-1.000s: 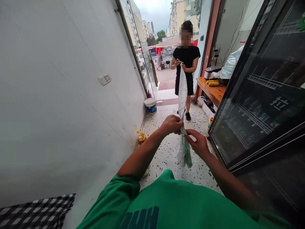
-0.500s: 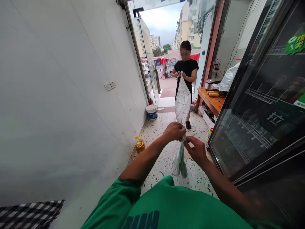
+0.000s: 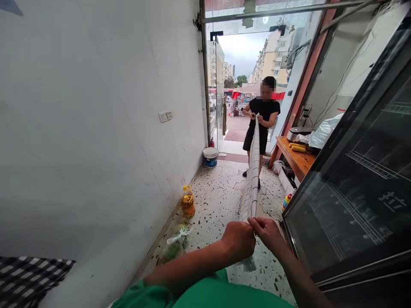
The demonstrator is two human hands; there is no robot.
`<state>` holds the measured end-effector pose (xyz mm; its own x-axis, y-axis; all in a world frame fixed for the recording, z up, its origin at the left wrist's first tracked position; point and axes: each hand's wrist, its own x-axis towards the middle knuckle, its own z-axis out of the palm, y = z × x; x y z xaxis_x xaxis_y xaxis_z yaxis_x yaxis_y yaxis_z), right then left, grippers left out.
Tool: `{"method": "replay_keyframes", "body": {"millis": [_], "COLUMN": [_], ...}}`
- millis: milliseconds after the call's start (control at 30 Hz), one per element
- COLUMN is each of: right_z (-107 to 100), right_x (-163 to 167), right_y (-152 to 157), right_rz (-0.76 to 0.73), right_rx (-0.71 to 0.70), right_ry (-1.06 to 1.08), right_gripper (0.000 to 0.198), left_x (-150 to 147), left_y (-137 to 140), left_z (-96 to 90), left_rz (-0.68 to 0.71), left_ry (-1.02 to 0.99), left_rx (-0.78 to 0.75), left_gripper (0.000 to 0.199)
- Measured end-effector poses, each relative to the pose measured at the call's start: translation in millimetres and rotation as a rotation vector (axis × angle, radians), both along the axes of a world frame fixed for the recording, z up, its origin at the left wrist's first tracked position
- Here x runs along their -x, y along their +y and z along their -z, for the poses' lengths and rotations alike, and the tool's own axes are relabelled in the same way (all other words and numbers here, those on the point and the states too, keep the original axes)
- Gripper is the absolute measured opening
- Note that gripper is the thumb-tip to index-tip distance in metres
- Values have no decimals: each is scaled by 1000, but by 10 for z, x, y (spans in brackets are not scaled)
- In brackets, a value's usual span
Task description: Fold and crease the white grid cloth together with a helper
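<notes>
A long white cloth with a thin grid pattern (image 3: 253, 171) stretches edge-on from me to a person in black (image 3: 261, 124) who stands near the doorway and holds its far end with both hands. My left hand (image 3: 239, 239) and my right hand (image 3: 268, 233) are pressed together low in the view, both gripping the near end of the cloth. A short tail of it hangs below my hands. My green shirt fills the bottom edge.
A white wall runs along the left. On the speckled floor stand an oil bottle (image 3: 188, 202), a tied bag of greens (image 3: 176, 246) and a white bucket (image 3: 211, 156). A dark glass-door fridge (image 3: 349, 205) and a wooden counter (image 3: 297, 159) line the right.
My hands have dropped lower and come together on the cloth's end. The cloth has been pulled straighter and turned edge-on, and the hanging tail is shorter. The view has tilted up.
</notes>
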<state>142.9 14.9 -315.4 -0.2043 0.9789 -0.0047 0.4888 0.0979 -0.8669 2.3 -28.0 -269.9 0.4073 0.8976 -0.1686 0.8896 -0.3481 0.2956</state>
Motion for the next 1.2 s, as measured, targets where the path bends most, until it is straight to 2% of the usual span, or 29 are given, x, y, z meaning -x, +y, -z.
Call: {"method": "replay_keyframes", "body": {"millis": [167,400,833,1200], "right_z": [116,266,262,248], "right_x": [153,271,323,362], "right_y": [-127,-258,-521,-629], "right_rz": [79,114,51,59], "right_rx": [-21,-27,-51,23], "right_ry": [-79,-99,-46,-37], "right_gripper": [46,42,39,39], "left_x": [92,203,215,272], "left_y": [-59,-207,-529,-611], "left_z": [132,313,392,295], "left_rz": [10,5,-60,16], "left_ry": [-66,-95,-110,-55], "left_rx": [25,38,18,42], "left_gripper": [34,33,34,33]}}
